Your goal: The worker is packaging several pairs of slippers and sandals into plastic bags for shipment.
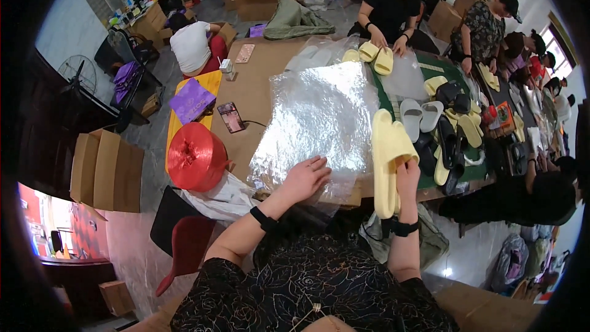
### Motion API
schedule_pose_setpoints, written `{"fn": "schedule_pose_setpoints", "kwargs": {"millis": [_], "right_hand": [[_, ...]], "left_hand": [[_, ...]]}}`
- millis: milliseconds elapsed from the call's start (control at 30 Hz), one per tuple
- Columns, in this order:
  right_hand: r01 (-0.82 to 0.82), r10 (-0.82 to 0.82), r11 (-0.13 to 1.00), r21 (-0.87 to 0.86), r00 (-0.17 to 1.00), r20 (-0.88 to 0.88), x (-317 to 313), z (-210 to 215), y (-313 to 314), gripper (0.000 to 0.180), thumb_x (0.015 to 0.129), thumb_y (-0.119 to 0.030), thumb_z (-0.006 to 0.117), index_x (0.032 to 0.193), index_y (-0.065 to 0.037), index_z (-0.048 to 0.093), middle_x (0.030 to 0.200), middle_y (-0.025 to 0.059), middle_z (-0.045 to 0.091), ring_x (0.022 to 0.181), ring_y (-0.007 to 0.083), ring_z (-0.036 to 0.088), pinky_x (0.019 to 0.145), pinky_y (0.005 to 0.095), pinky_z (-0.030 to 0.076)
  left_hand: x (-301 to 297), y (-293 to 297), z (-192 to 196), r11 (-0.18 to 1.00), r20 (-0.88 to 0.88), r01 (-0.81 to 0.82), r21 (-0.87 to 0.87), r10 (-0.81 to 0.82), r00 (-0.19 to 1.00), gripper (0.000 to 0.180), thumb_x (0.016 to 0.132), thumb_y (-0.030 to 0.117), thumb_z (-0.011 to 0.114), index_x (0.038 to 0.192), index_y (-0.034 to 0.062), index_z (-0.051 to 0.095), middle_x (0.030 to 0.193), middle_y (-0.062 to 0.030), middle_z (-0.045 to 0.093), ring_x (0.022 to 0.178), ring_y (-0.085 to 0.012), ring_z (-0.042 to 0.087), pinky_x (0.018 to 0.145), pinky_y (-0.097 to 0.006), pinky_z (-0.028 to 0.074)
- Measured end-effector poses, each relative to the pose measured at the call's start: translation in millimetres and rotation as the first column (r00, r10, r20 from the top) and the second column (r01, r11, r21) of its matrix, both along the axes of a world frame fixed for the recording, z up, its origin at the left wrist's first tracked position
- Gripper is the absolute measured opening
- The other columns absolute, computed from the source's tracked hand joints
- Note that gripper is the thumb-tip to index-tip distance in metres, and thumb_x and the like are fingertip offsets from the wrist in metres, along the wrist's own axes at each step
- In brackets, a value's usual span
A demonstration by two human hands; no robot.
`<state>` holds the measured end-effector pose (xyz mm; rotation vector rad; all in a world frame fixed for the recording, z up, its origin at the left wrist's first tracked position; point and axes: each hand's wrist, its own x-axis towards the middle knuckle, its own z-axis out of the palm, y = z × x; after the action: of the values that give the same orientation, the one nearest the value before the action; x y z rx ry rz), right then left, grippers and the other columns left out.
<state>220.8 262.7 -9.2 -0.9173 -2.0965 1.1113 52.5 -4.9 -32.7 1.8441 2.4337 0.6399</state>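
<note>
A pair of pale yellow slide slippers (386,158) stands on end at the table's near edge. My right hand (407,179) grips it, the fingers tucked in under a strap. Flat on the stack of clear plastic bags (319,117) lies my left hand (307,179), fingers stretched out and holding nothing. The bags are shiny and cover the middle of the table. Right of the bags, grey slides (421,114), black slides (453,147) and more yellow slides (470,130) lie heaped on a green mat (384,89).
A big red roll of twine (196,157) sits at the table's left, near a phone (231,117) and a purple bag (192,99). Across the table a person (396,15) handles yellow slides. Other people work along the right. A red chair (187,249) stands at my left.
</note>
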Motion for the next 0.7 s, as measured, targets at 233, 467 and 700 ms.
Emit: {"fn": "schedule_pose_setpoints", "kwargs": {"millis": [233, 467, 700], "right_hand": [[0.024, -0.048, 0.995, -0.102, 0.97, -0.237, 53.7, 0.8, -0.4, 0.017, 0.095, -0.011, 0.057, 0.101, 0.005, 0.059, 0.089, 0.0069, 0.065, 0.078, 0.0154, 0.059, 0.068, 0.0299, 0.046], [-0.229, 0.272, 0.942, 0.246, 0.95, -0.155, 58.9, 50.6, -45.7, 0.034, 0.083, -0.005, 0.065, 0.116, 0.0, 0.062, 0.118, 0.0174, 0.063, 0.106, 0.0358, 0.061, 0.089, 0.0394, 0.048], [-0.598, 0.596, 0.802, 0.006, 0.8, 0.061, 38.0, 58.0, -93.1, 0.039, 0.079, -0.011, 0.068, 0.117, -0.004, 0.06, 0.109, 0.0198, 0.062, 0.098, 0.0384, 0.062, 0.081, 0.0402, 0.052]], "left_hand": [[-18.1, 25.3, 27.7, 0.924, 0.676, -0.376, -0.071, 0.322, 0.663, 0.027, 0.09, 0.029, 0.059, 0.098, 0.0071, 0.071, 0.093, -0.0163, 0.069, 0.089, -0.0336, 0.065, 0.079, -0.039, 0.051], [-46.5, 40.8, 19.5, 0.845, 0.679, -0.493, -0.205, 0.486, 0.551, 0.027, 0.079, 0.032, 0.071, 0.086, 0.0066, 0.076, 0.072, -0.0059, 0.07, 0.064, -0.0139, 0.063, 0.062, -0.029, 0.05], [-61.8, 48.3, 1.8, 0.874, 0.765, -0.456, -0.164, 0.405, 0.501, 0.032, 0.08, 0.033, 0.064, 0.083, 0.0027, 0.073, 0.076, -0.0126, 0.071, 0.071, -0.0247, 0.068, 0.069, -0.034, 0.052]]}}
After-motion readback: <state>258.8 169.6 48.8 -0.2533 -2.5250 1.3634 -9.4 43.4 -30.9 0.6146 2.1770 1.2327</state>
